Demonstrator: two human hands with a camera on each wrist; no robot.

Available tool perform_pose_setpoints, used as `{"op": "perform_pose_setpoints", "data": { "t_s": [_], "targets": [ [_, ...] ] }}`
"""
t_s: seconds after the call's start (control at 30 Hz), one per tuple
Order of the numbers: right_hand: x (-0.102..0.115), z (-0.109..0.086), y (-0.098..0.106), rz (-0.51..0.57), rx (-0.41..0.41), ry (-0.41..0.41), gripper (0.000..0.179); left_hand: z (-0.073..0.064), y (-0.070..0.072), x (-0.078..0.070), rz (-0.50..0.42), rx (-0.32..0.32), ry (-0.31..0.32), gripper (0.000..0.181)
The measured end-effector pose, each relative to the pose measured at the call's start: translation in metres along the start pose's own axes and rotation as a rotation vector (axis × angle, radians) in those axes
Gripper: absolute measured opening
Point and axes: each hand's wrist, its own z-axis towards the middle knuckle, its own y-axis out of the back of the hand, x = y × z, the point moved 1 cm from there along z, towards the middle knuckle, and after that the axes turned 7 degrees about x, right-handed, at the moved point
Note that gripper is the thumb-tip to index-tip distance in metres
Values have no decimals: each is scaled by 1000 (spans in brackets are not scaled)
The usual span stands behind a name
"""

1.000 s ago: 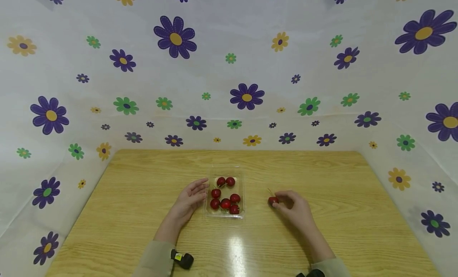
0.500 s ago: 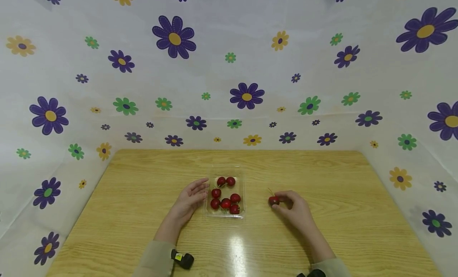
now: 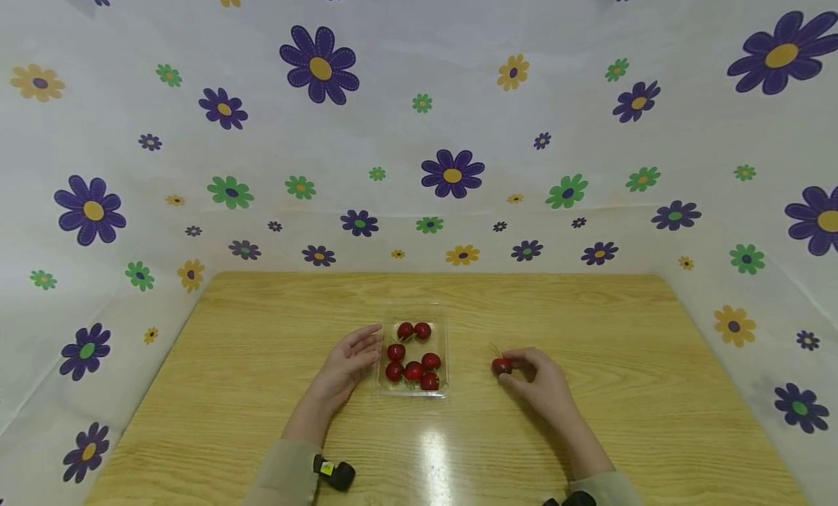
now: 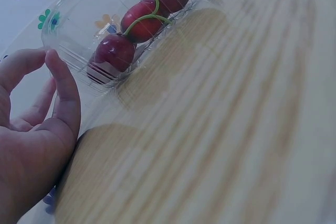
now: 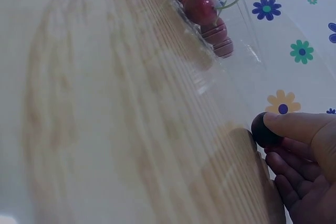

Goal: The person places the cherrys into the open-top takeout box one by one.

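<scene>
A clear plastic box [image 3: 412, 395] stands on the table with several red cherries [image 3: 413, 371] in it, some with green stems. My left hand [image 3: 345, 368] is at the box's left side, its fingers loosely extended and fingertips right at the wall; the left wrist view has the thumb and forefinger tips [image 4: 51, 56] by the box's edge. To the right of the box, my right hand [image 3: 540, 386] pinches a single dark red cherry [image 3: 501, 366] between thumb and fingers, its stem pointing up. In the right wrist view this cherry [image 5: 265, 130] looks nearly black, low over the wood.
The light wood table [image 3: 589, 317] reaches back to a white cloth [image 3: 393, 135] printed with purple, yellow and green flowers, which also hangs at both sides. A bright glare patch [image 3: 433, 462] lies on the table in front of the box. Each wrist wears a black camera [image 3: 340, 477].
The view has shifted very slightly. Both hands, the box and the pinched cherry stay practically where they were.
</scene>
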Motion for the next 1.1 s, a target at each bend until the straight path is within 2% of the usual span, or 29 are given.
{"op": "perform_pose_setpoints", "data": {
  "t_s": [0.3, 0.53, 1.1],
  "targets": [
    [0, -1, 1, -5, -6, -7, 35, 0, 0, -1, 3, 12, 3, 59],
    [3, -2, 2, 34, -15, 5, 35, -1, 0, -1, -3, 13, 8, 59],
    [12, 3, -5, -1, -63, 53, 37, -1, 0, -1, 13, 16, -2, 60]
  ]
}}
